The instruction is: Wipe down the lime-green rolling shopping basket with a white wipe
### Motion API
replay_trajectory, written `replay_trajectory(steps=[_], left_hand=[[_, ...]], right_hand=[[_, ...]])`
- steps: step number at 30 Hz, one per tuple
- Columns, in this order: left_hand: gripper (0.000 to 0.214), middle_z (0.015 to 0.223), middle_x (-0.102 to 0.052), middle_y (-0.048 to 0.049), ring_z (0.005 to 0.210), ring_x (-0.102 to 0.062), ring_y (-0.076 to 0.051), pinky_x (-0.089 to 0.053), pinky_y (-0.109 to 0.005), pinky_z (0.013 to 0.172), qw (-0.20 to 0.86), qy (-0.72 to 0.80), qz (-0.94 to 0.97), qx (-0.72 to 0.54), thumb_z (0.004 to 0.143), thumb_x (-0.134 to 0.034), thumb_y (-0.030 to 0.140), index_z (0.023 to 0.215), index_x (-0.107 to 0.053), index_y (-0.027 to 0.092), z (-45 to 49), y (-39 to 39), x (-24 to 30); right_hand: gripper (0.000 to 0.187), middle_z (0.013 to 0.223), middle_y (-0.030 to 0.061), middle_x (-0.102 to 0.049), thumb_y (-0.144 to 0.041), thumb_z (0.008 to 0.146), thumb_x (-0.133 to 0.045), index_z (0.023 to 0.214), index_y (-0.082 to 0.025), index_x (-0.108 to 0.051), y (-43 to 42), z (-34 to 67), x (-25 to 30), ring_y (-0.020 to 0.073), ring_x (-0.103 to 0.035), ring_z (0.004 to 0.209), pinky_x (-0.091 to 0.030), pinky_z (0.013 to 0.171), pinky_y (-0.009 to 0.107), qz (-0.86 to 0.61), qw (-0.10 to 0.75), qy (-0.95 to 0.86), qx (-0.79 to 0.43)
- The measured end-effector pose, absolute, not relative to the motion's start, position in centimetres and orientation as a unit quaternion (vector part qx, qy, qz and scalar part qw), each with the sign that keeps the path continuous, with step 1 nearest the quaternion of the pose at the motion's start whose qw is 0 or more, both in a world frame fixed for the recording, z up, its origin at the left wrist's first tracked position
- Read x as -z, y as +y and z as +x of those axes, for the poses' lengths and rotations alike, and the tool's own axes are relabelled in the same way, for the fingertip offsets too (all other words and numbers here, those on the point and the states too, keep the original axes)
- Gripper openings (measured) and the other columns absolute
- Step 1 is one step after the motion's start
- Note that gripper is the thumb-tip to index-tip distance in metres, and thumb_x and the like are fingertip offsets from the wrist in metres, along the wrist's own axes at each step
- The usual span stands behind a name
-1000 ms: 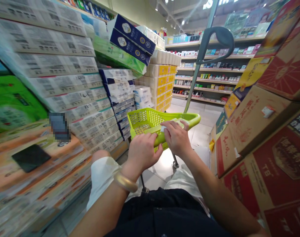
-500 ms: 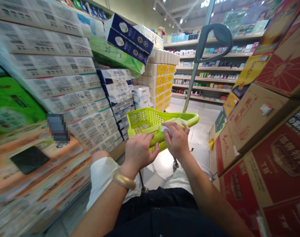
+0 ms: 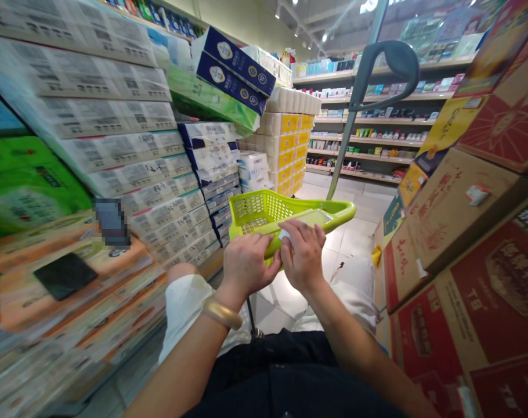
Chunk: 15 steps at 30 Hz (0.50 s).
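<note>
A lime-green plastic shopping basket [image 3: 272, 227] with holed walls is in front of my knees, tilted, its long rim towards me. My left hand [image 3: 249, 264] is closed over the near rim at the left, the thumb bent towards the right hand. On the same rim, just to the right, my right hand [image 3: 305, 255] pinches a small white wad [image 3: 284, 234], which looks like tissue or cloth, against the green plastic. The fingertips of both hands nearly meet. A clear, flat label holder [image 3: 320, 217] lies along the rim beyond my right fingers.
Stacked tissue packs [image 3: 146, 142] rise on the left. A blurred phone [image 3: 111, 223] and a dark square [image 3: 65, 275] lie on orange packs. Red and brown cartons [image 3: 459, 209] line the right. A grey pole handle [image 3: 383, 75] stands behind the basket, before stocked shelves [image 3: 372, 139].
My right hand has slid left along the rim with the white wad, closer to my left hand, uncovering more of the label holder. The whole view has shifted slightly.
</note>
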State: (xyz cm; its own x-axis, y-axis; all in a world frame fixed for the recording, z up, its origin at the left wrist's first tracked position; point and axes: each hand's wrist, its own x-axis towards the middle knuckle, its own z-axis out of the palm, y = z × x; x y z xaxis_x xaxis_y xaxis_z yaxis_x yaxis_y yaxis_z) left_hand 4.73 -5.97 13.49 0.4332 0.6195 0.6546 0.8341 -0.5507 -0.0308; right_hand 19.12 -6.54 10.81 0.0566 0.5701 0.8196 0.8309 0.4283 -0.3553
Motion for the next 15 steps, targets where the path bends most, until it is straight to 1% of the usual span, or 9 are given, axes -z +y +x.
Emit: replay_trajectory(steps=[3,7,9,12,15], left_hand=[[0.032,0.081,-0.07,-0.0067,0.076,-0.063,-0.023,-0.044,-0.037,0.069,0.174,-0.435,-0.833,0.294,0.086,-0.051,0.039,0.1,-0.07,0.017,4.5,-6.0,-13.5],[0.033,0.084,-0.072,-0.0071,0.079,-0.063,-0.023,-0.045,-0.038,0.071,0.166,-0.44,-0.833,0.292,0.086,-0.051,0.039,0.103,-0.069,0.017,4.6,-6.1,-13.6],[0.033,0.086,-0.072,-0.0072,0.079,-0.063,-0.024,-0.045,-0.038,0.072,0.162,-0.445,-0.831,0.292,0.086,-0.051,0.039,0.102,-0.069,0.018,4.7,-6.1,-13.5],[0.032,0.086,-0.072,-0.0073,0.079,-0.063,-0.024,-0.045,-0.038,0.071,0.164,-0.448,-0.829,0.293,0.086,-0.05,0.039,0.1,-0.069,0.018,4.8,-6.1,-13.5],[0.032,0.082,-0.071,-0.0073,0.077,-0.063,-0.024,-0.044,-0.037,0.07,0.166,-0.446,-0.83,0.292,0.086,-0.05,0.039,0.099,-0.069,0.017,4.8,-6.0,-13.6]], right_hand=[[0.031,0.12,0.0049,-0.067,-0.021,0.094,-0.044,0.12,-0.025,-0.06,-6.2,20.4,-10.3,0.0194,-0.06,0.113,-0.017,0.113,0.041,-0.514,0.51,-0.673,0.15],[0.033,0.122,0.0077,-0.066,-0.023,0.096,-0.038,0.121,-0.023,-0.059,-4.8,23.3,-9.5,0.0218,-0.057,0.119,-0.02,0.111,0.045,-0.561,0.559,-0.589,0.163],[0.035,0.124,0.0094,-0.064,-0.024,0.096,-0.036,0.124,-0.023,-0.058,-4.3,23.8,-9.1,0.0236,-0.055,0.122,-0.022,0.11,0.048,-0.571,0.588,-0.55,0.158],[0.039,0.13,0.0133,-0.059,-0.025,0.096,-0.035,0.13,-0.021,-0.053,-4.6,22.4,-8.6,0.0261,-0.049,0.13,-0.026,0.11,0.049,-0.548,0.618,-0.54,0.162],[0.041,0.134,0.0134,-0.056,-0.023,0.095,-0.035,0.134,-0.02,-0.05,-5.6,19.9,-8.2,0.0257,-0.044,0.135,-0.024,0.114,0.048,-0.517,0.6,-0.588,0.165]])
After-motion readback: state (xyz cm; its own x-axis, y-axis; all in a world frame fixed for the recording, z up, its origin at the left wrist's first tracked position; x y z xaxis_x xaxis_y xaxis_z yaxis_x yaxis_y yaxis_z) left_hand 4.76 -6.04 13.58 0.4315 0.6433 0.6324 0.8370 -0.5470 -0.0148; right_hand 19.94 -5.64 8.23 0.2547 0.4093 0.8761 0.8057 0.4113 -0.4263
